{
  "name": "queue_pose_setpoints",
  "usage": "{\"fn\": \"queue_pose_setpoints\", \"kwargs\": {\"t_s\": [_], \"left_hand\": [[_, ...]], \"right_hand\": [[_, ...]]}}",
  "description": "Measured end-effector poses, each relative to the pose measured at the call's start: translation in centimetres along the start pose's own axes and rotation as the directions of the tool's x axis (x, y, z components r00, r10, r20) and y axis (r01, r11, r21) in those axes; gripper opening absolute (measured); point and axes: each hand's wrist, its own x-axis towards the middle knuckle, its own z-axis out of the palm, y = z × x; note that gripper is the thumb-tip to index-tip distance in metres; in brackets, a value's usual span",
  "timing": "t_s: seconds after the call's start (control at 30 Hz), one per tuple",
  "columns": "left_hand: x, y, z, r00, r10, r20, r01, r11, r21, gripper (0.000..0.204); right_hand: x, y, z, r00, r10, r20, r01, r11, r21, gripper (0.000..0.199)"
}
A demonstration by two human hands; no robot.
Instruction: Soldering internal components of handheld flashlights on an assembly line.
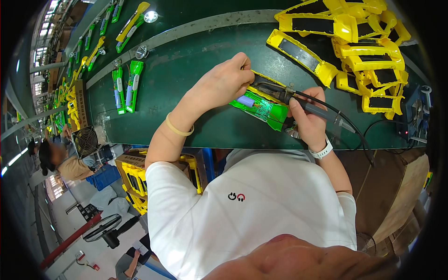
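Observation:
My right hand (310, 119) is wrapped round the grey handle of a soldering iron (319, 110), with a black tube attached near its front. The iron's dark front part points left over a yellow plastic housing (276, 84). My left hand (228, 77) is closed in a pinch at the housing's left end; what its fingertips hold is hidden. Just below, nearer to me, lies a green casing half (279, 116) with a green circuit board and a blue battery cell (245, 101). A shiny round reflector (292, 132) is partly covered by my right hand.
Yellow housings (373, 60) are heaped at the back right. Green casing halves (133, 86) lie at the left, more beyond a metal rail (200, 25). A fan (85, 141) stands at the left edge; a dark device (413, 116) with a red light sits far right.

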Motion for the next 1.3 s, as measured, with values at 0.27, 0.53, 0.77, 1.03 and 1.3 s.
{"fn": "queue_pose_setpoints", "kwargs": {"t_s": [0.27,0.53,0.77,1.03,1.3], "left_hand": [[0.5,0.5,-0.2,0.998,-0.018,0.062,0.015,0.999,0.050,0.005],[0.4,0.5,0.4,1.000,-0.008,0.020,0.007,0.998,0.063,0.005],[0.6,0.5,0.5,0.999,0.006,0.032,-0.009,0.997,0.078,0.013],[0.7,0.8,0.1,0.997,-0.034,0.074,0.027,0.996,0.089,0.011],[2.8,-0.9,0.5,0.945,0.317,-0.084,-0.276,0.908,0.316,0.018]], "right_hand": [[0.3,-0.8,0.3,0.998,0.063,-0.019,-0.060,0.990,0.127,0.024],[0.0,0.3,-6.5,0.932,-0.311,-0.189,0.312,0.950,-0.022,0.025],[0.8,1.0,-6.3,0.962,-0.222,-0.159,0.239,0.966,0.100,0.035],[0.4,1.3,-6.7,0.971,-0.193,-0.144,0.217,0.960,0.176,0.034],[0.7,1.4,-6.6,0.978,-0.175,-0.114,0.192,0.968,0.159,0.033]]}}
